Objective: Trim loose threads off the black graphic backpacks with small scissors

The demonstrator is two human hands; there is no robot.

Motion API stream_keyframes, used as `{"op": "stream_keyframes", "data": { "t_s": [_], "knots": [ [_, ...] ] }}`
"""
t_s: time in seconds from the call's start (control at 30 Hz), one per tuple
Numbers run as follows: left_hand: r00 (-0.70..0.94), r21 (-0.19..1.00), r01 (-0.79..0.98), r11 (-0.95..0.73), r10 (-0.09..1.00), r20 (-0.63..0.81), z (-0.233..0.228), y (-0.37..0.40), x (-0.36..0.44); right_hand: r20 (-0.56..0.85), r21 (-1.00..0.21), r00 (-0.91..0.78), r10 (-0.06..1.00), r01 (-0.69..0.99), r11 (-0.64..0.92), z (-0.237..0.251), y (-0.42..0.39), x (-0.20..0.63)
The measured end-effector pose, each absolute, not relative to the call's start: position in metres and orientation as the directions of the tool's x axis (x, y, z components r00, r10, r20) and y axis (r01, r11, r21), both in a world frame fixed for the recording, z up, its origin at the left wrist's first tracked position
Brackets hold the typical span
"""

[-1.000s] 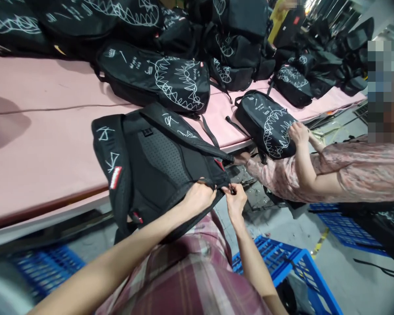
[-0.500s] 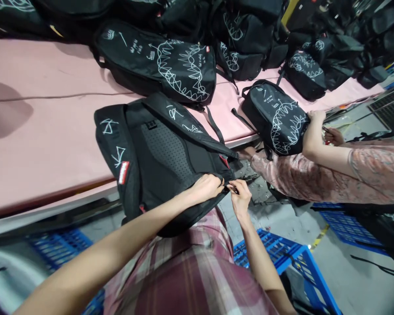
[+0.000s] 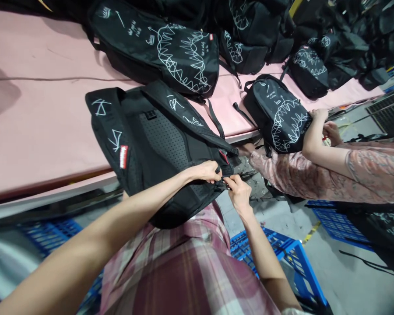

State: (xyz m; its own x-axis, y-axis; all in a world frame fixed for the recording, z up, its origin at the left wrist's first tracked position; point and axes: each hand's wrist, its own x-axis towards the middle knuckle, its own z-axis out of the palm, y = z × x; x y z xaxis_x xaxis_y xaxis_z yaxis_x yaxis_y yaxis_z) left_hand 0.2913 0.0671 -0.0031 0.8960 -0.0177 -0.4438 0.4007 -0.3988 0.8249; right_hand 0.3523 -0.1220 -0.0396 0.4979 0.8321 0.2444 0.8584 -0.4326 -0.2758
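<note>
A black backpack [image 3: 157, 144] with white scribbled marks lies back-side up, half over the front edge of the pink table [image 3: 39, 127]. My left hand [image 3: 205, 170] grips the fabric at its lower corner. My right hand [image 3: 238, 192] pinches a small dark piece, seemingly a zipper pull, right beside the left hand's fingers. Both hands meet at that corner, just off the table edge.
Several more black backpacks [image 3: 170, 57] with white drawings are piled along the table's far side. A co-worker in a patterned sleeve [image 3: 315, 175] at the right holds another backpack [image 3: 279, 118]. Blue plastic crates [image 3: 282, 258] stand on the floor below.
The view has shifted slightly, so the table and bags sit higher in frame. My hands stay together at the backpack's corner, moved a little up. The co-worker's hands shifted along their bag's edge.
</note>
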Motion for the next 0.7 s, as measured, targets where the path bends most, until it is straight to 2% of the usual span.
{"op": "stream_keyframes", "data": {
  "t_s": [0.07, 0.23, 0.37, 0.47, 0.53, 0.6, 0.7],
  "knots": [
    [0.896, 0.827, 0.395, -0.401, -0.032, -0.443, -0.002, 0.068, 0.292, 0.224, -0.149, 0.441, 0.869, 0.897, -0.417, -0.037, -0.123, 0.348],
    [0.887, 0.819, 0.403, -0.409, -0.047, -0.460, -0.004, 0.069, 0.293, 0.076, 0.057, 0.426, 0.901, 0.901, -0.431, -0.026, -0.116, 0.339],
    [0.884, 0.812, 0.407, -0.418, -0.045, -0.466, -0.005, 0.070, 0.293, -0.057, 0.136, 0.324, 0.944, 0.939, -0.314, -0.013, -0.105, 0.350],
    [0.886, 0.806, 0.398, -0.438, -0.045, -0.462, -0.004, 0.070, 0.292, -0.091, 0.080, 0.155, 0.984, 0.986, -0.148, -0.008, -0.104, 0.367],
    [0.893, 0.803, 0.383, -0.457, -0.038, -0.448, -0.002, 0.069, 0.289, -0.047, 0.003, 0.113, 0.992, 0.994, -0.113, -0.010, -0.109, 0.374],
    [0.907, 0.793, 0.361, -0.490, -0.012, -0.420, -0.001, 0.066, 0.286, 0.050, -0.107, 0.187, 0.981, 0.978, -0.181, -0.018, -0.116, 0.375],
    [0.930, 0.751, 0.338, -0.568, 0.077, -0.360, -0.001, 0.058, 0.282, 0.194, -0.323, 0.395, 0.898, 0.890, -0.321, -0.036, -0.125, 0.363]
  ]
}}
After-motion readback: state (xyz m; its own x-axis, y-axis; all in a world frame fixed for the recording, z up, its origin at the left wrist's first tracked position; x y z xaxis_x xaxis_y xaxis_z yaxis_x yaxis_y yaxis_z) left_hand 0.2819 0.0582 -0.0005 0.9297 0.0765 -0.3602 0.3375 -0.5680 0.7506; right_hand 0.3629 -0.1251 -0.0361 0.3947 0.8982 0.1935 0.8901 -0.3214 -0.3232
